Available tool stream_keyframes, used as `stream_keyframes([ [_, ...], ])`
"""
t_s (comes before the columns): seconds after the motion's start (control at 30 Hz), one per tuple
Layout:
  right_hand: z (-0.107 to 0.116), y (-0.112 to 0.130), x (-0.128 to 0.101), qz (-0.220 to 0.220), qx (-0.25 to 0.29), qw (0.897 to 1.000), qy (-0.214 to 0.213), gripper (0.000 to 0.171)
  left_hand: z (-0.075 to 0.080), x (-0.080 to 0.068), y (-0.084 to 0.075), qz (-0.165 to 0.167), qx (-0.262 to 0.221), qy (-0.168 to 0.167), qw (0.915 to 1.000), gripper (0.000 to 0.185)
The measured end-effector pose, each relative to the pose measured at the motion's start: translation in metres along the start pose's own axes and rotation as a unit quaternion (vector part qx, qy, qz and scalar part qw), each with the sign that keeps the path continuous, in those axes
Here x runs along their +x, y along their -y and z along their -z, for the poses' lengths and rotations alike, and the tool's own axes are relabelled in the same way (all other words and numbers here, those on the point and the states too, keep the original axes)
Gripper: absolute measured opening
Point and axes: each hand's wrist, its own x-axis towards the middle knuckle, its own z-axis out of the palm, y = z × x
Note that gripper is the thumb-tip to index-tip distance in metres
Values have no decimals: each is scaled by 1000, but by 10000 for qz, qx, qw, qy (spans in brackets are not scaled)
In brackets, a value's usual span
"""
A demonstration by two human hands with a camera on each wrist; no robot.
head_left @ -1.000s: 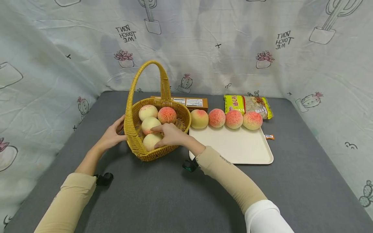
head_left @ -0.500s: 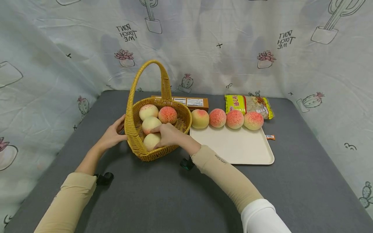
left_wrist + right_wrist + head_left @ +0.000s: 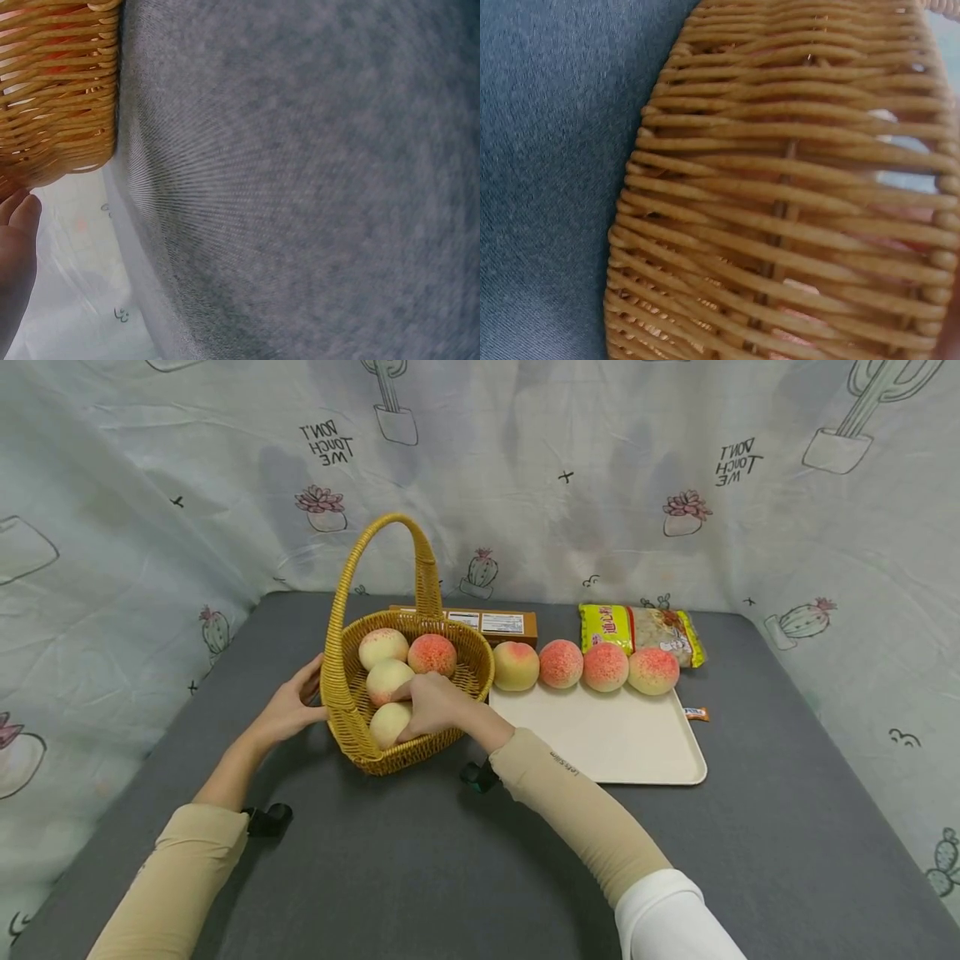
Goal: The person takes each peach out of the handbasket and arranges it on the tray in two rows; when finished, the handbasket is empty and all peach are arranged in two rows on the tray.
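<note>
Left of centre in the head view, the right hand (image 3: 433, 706) reaches into the wicker basket (image 3: 352, 739) — its grip curled round the nearest pale peach (image 3: 388, 723) of 4 there. The left hand (image 3: 288, 710) rests open-fingered against the basket's outer wall on the grey tabletop (image 3: 420, 868).

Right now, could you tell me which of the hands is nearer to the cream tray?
Right. The right hand is inside the basket, just left of the cream tray; the left hand rests on the basket's far outer side.

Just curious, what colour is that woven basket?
The wicker basket is golden yellow, clearest in the head view.
</note>
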Motion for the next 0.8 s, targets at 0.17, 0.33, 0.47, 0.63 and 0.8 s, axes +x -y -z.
stream_keyframes([
  [0.17, -1, -5, 1, 138, -77, 9999, -41, 59, 0, -1, 0, -44, -10, 6, 10000, 96],
  [0.33, 0, -8, 2, 212, -81, 9997, -39, 61, 0, 0, -1, 1, -18, -20, 10000, 96],
  [0.47, 7, -9, 0, 378, -200, 9990, 99, 59, -1, 1, -1, -14, -48, -20, 10000, 96],
  [0.63, 25, -2, 0, 888, -452, 9931, 626, 53, 0, 1, 0, -28, -43, -24, 10000, 96],
  [0.8, 33, 12, 5, 1711, -1465, 9655, 1307, 47, -1, 0, 0, -17, -45, -50, 10000, 95],
])
